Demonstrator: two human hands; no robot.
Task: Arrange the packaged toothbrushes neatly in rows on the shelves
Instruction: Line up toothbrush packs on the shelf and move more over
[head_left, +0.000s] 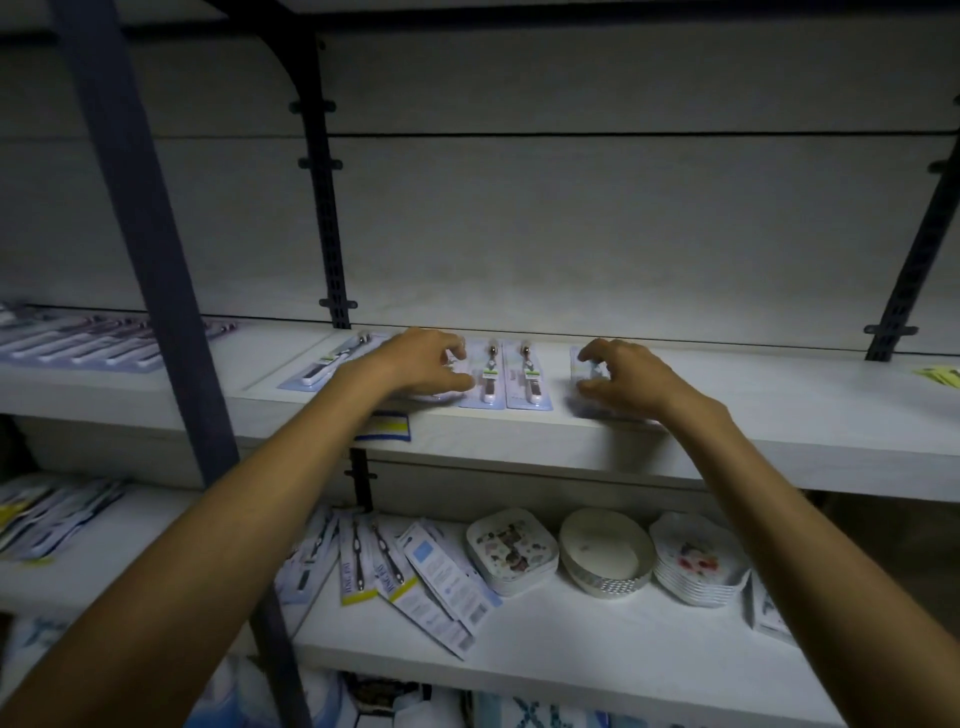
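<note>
Packaged toothbrushes lie in a row on the white upper shelf (779, 415). One pack (332, 364) lies angled at the left, and two packs (485, 379) (527, 379) lie side by side in the middle. My left hand (421, 364) rests with curled fingers on a pack that it mostly hides, just left of those two. My right hand (623, 379) grips another pack (587, 371) between thumb and fingers, to the right of the row.
More toothbrush packs (93, 343) lie on the shelf section to the left, behind a dark upright post (156, 260). The lower shelf holds loose packs (405, 571), stacked plates (511, 551) (696, 561) and a round tin (605, 556). A yellow item (940, 375) sits far right.
</note>
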